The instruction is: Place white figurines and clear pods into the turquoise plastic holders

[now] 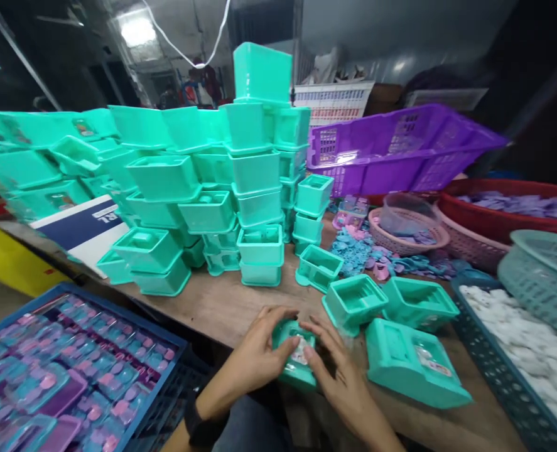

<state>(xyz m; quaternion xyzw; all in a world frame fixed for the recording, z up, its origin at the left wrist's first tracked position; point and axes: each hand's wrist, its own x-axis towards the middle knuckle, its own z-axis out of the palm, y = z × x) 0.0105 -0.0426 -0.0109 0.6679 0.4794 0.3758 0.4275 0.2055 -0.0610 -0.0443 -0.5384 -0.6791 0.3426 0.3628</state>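
Observation:
A mint-green plastic box (293,375) with a small white-and-red printed piece (300,349) on its upper face sits at the table's front edge. My left hand (263,344) wraps its left side, thumb pressed near the printed piece. On the opposite side my right hand (337,370) grips it, thumb also by that piece. Whether the piece lies inside a clear window or on top, I cannot tell. To the right stands a similar green box (412,367) with a clear window and a printed piece. Several open green boxes (356,300) lie just behind my right hand.
Stacks of green boxes (259,172) rise at the back and left. A blue crate (165,370) of pink and blue parts stands at lower left. Rightward are a purple basket (377,169), a red tub (508,188), a dark green basket (488,364) of white pieces and loose blue parts (351,251).

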